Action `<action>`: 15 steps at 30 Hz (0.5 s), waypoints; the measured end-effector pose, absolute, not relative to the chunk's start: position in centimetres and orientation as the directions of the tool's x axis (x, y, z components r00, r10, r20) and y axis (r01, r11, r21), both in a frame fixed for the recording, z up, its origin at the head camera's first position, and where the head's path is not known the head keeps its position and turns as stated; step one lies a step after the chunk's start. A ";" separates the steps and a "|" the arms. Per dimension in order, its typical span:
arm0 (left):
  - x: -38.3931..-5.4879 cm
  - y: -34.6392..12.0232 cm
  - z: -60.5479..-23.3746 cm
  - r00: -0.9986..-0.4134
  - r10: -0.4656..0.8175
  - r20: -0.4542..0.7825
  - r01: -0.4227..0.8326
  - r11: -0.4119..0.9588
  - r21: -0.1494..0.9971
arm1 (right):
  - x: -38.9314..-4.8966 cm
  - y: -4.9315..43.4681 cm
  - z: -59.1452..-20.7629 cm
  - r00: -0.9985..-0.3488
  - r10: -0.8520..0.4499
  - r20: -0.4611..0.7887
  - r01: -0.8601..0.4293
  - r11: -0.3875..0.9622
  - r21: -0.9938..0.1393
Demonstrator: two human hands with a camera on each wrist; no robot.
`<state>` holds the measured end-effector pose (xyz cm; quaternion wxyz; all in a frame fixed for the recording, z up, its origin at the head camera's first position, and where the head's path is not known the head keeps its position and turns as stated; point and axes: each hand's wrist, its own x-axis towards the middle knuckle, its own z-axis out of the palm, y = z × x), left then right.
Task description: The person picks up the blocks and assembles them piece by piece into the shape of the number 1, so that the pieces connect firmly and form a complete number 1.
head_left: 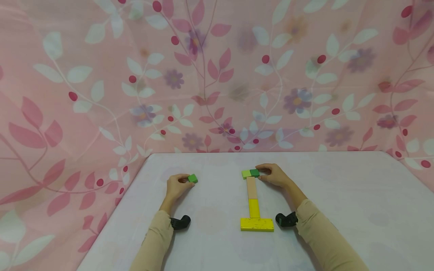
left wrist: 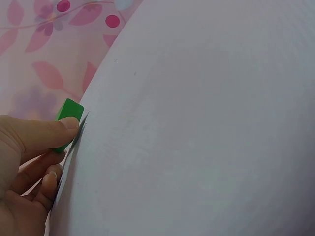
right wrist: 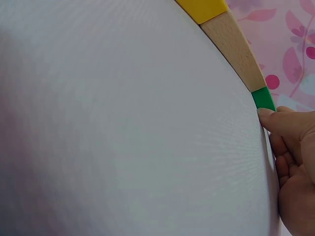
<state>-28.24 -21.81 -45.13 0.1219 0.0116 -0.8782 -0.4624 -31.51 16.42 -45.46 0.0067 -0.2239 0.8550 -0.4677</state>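
Note:
My left hand (head_left: 176,187) pinches a small green block (head_left: 193,178) between thumb and fingers, left of the row of blocks. In the left wrist view the thumb lies across that green block (left wrist: 70,110). With thumb and fingers, my right hand (head_left: 275,175) holds a darker green block (head_left: 254,173) at its right end. Beside it, on the left, lies a light green block (head_left: 246,174). Below these two runs a plain wooden block (head_left: 251,188), then a yellow block (head_left: 254,208), ending at a wider yellow block (head_left: 257,224) laid crosswise.
A white cloth covers the table (head_left: 210,248). Behind it hangs a pink floral curtain (head_left: 217,75). Black wrist devices sit at both sleeves, the left one (head_left: 181,222) and the right one (head_left: 286,219), the latter close to the crosswise yellow block.

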 end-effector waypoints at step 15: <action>-28.5 -20.6 -45.3 -0.964 -0.096 0.249 0.149 0.579 0.802 | -31.2 16.4 -45.0 -0.894 -0.399 0.205 -0.385 0.448 -0.807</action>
